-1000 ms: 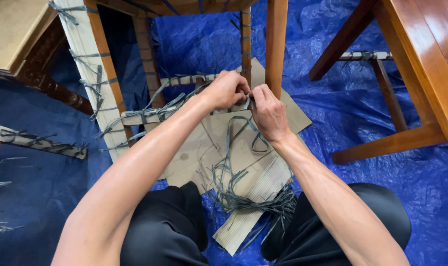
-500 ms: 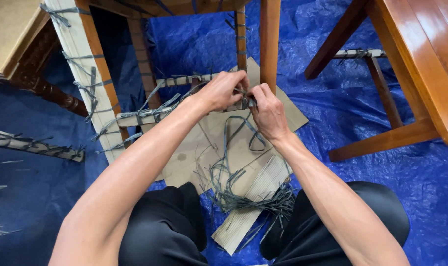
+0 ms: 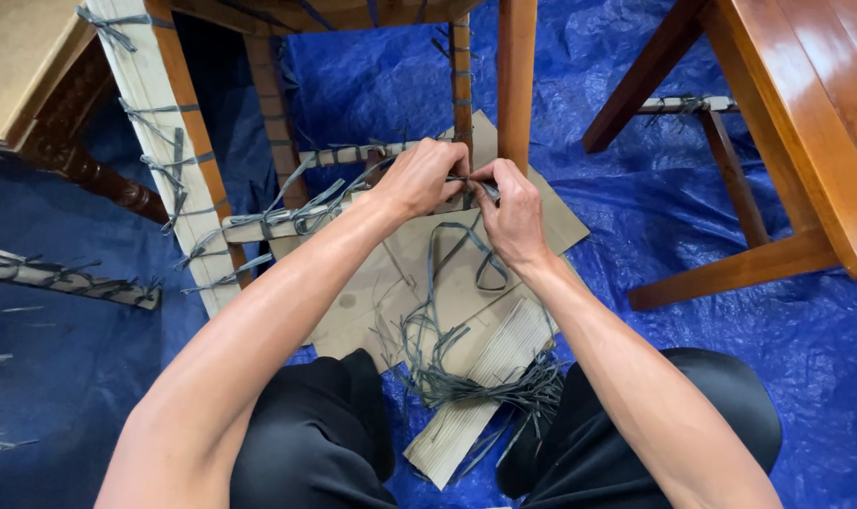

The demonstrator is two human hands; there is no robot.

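Head camera looks down on two bare forearms reaching forward over black-trousered knees to the lower frame of a wooden chair. Left hand (image 3: pixel 419 177) has its fingers curled closed around a strip of grey-green strapping (image 3: pixel 466 181) at the thin rear chair leg (image 3: pixel 461 85); right hand (image 3: pixel 513 212) meets it from the other side, thumb and fingers pinched shut on the same strip, the two hands touching at the fingertips. From that pinch the strip hangs down in a loose loop over flattened sheets of cardboard (image 3: pixel 551 212) lying on a blue tarpaulin (image 3: pixel 636 170). Nearer the knees, a tangled bundle of the same grey-green strips (image 3: pixel 476 377) lies across a corrugated piece of cardboard. A horizontal chair rung (image 3: pixel 353 154) just left of the hands is wrapped in pale padding and tied with more strips, as is a lower rail (image 3: pixel 259 226) and the slanted pale board (image 3: pixel 160 123) on the left. A thicker bare wooden leg (image 3: pixel 516 75) stands upright just behind the hands. To the right stands a second piece of brown wooden furniture (image 3: pixel 806 123).
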